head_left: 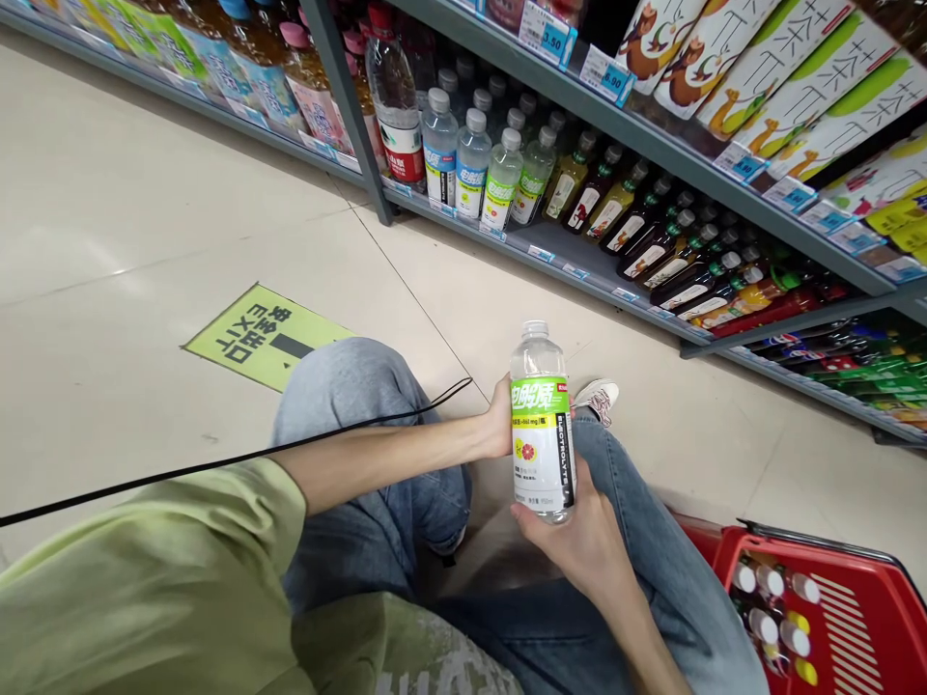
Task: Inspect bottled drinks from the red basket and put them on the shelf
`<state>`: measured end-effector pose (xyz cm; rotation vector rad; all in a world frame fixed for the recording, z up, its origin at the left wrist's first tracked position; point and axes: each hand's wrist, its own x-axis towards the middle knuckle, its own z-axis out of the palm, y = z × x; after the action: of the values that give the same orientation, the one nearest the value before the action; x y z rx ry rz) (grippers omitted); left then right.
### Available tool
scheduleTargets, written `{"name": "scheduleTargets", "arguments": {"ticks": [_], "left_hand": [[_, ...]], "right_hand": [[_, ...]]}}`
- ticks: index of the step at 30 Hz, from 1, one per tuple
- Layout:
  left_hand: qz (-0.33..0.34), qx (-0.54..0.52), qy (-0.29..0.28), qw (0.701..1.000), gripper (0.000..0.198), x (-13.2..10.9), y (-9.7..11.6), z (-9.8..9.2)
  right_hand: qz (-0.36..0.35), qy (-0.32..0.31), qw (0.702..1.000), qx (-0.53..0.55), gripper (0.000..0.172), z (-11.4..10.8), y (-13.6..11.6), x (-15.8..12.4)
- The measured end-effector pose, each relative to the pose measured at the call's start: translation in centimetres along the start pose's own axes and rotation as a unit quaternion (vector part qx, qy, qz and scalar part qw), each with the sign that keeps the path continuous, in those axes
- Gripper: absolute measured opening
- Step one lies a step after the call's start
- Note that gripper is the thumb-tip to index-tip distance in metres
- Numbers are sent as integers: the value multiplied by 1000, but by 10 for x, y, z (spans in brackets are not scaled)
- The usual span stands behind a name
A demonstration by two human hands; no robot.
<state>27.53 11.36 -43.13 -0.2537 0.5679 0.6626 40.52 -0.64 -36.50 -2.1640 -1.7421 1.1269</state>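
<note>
A clear electrolyte drink bottle with a green and white label stands nearly upright between my two hands, above my knees. My left hand grips its left side near the shoulder, with most fingers hidden behind the bottle. Around the lower right and base wraps my right hand, its thumb against the bottom edge. On the low shelf ahead are similar green-label bottles beside blue-label bottles.
A red shopping basket holding several capped bottles sits at my right. Dark juice bottles line the grey shelf. A yellow-green exit sign lies on the floor at left. A black cord crosses over my left arm.
</note>
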Motion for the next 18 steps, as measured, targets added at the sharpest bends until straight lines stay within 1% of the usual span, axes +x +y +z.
{"name": "scheduleTargets", "arguments": {"ticks": [2, 4, 7, 10, 18], "left_hand": [[-4, 4, 19, 1000, 35, -2, 0, 2], [-8, 5, 26, 1000, 35, -4, -1, 4], [-7, -6, 17, 1000, 36, -5, -1, 5], [-7, -17, 19, 1000, 36, -4, -2, 3], [-10, -34, 9, 999, 34, 2, -3, -2]], "right_hand": [[-1, -14, 999, 38, 73, -1, 1, 0], [2, -24, 998, 55, 71, -2, 1, 1], [9, -35, 997, 64, 68, -3, 2, 0], [9, -32, 997, 75, 63, -2, 2, -1], [7, -36, 995, 94, 59, -3, 4, -1]]}}
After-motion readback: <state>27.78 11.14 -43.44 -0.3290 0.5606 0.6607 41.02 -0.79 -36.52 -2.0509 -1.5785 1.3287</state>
